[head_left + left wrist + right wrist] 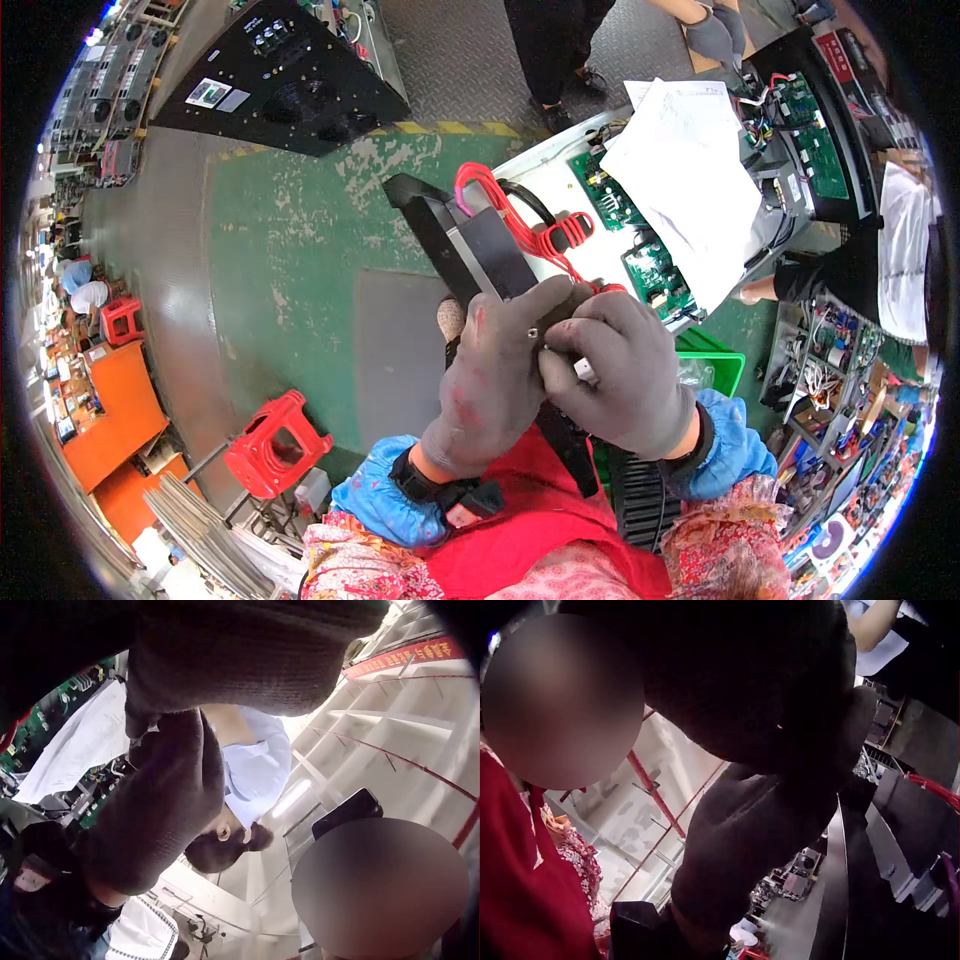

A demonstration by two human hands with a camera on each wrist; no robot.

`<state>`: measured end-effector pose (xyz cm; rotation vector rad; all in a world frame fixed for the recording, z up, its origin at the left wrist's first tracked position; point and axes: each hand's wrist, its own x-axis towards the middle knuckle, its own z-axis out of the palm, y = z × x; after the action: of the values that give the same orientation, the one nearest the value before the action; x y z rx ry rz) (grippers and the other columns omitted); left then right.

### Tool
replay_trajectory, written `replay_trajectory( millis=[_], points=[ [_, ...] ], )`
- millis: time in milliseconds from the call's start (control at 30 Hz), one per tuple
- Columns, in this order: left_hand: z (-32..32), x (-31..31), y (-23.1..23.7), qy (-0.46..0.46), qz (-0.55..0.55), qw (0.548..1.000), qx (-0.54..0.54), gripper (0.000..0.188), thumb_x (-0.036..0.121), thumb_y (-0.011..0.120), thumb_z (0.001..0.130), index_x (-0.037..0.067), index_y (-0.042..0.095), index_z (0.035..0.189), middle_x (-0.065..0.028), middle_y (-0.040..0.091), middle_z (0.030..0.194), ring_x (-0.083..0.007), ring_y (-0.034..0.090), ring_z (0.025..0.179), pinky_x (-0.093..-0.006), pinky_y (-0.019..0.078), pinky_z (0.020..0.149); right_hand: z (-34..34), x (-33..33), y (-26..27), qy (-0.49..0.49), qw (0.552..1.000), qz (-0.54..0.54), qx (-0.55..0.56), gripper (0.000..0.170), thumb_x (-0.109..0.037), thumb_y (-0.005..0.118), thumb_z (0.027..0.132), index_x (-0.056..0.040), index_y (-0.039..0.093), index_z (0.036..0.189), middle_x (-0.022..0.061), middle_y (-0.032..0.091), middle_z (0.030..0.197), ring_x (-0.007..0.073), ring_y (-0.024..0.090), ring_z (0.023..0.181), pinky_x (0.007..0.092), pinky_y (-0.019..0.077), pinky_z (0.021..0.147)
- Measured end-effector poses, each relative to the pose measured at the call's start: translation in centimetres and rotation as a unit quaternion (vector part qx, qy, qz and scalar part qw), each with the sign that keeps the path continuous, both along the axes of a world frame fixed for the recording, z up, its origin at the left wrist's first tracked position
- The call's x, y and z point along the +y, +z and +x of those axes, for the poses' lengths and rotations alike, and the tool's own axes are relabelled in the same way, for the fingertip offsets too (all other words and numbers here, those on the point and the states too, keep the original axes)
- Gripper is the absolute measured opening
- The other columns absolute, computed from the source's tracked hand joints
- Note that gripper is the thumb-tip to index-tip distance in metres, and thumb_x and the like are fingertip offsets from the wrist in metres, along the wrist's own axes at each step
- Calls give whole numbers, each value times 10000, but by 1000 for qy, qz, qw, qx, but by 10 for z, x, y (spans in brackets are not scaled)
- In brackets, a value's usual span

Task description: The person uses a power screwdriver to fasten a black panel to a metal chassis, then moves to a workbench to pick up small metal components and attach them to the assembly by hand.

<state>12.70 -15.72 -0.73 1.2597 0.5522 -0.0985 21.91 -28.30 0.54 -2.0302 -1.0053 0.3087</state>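
Observation:
Both hands wear grey knit gloves and meet in the head view over a long black metal part (490, 255) that slants up to the person's lap. My left hand (490, 385) has its fingertips close to the right hand's, beside a small shiny metal piece (533, 333); what it holds is hidden, so I cannot tell. Curled fingers of my right hand (625, 385) hold a small white piece (585, 370). A bundle of red cable (510, 215) runs down to the fingertips. In both wrist views dark glove fabric covers much of the work.
An open white chassis (560, 165) with green circuit boards (655, 270) and paper sheets (690, 180) stands to the right. Below it is a green crate (725, 360). A red stool (278, 445) and a black panel (285, 85) stand left. Other people are nearby.

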Motion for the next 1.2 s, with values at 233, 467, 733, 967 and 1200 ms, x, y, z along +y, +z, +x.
replay_trajectory(
  millis=[233, 467, 733, 967, 1200],
  points=[
    [-58, 35, -12, 219, -217, 948, 83, 442, 470, 485, 1024, 54, 612, 1099, -39, 615, 771, -134, 505, 571, -234, 369, 493, 61, -46, -70, -48, 957, -26, 286, 141, -112, 677, 821, 6, 676, 898, 136, 614, 848, 186, 607, 704, 326, 486, 646],
    [-92, 13, -89, 172, -107, 951, 234, 333, 225, 559, 943, 63, 610, 1229, -31, 650, 934, -168, 606, 734, -283, 487, 620, 34, -50, -142, 42, 974, 0, 222, 120, -103, 689, 839, -21, 711, 923, 115, 677, 804, 232, 638, 739, 347, 514, 700],
    [-105, 9, -87, 8, 67, 974, 217, 318, 54, 661, 788, 66, 649, 1106, -96, 671, 1051, -303, 638, 984, -402, 508, 861, 25, -49, -156, 26, 965, 34, 259, 117, -91, 695, 836, -21, 711, 929, 113, 684, 811, 241, 635, 736, 350, 507, 718],
    [-86, 4, -69, -57, 198, 962, 179, 442, 6, 671, 808, -21, 563, 1236, -111, 678, 1016, -246, 664, 910, -354, 542, 810, 30, -48, -159, 73, 959, 20, 272, 160, -129, 675, 874, -37, 688, 1004, 120, 667, 938, 288, 650, 868, 375, 523, 787],
    [-92, 8, -79, -100, 316, 939, 88, 336, 38, 583, 857, 43, 575, 1194, -48, 652, 984, -164, 648, 811, -271, 509, 615, 38, -47, -156, 119, 961, -10, 250, 194, -143, 659, 890, -47, 668, 1058, 124, 649, 996, 316, 651, 947, 391, 525, 828]
  ],
)
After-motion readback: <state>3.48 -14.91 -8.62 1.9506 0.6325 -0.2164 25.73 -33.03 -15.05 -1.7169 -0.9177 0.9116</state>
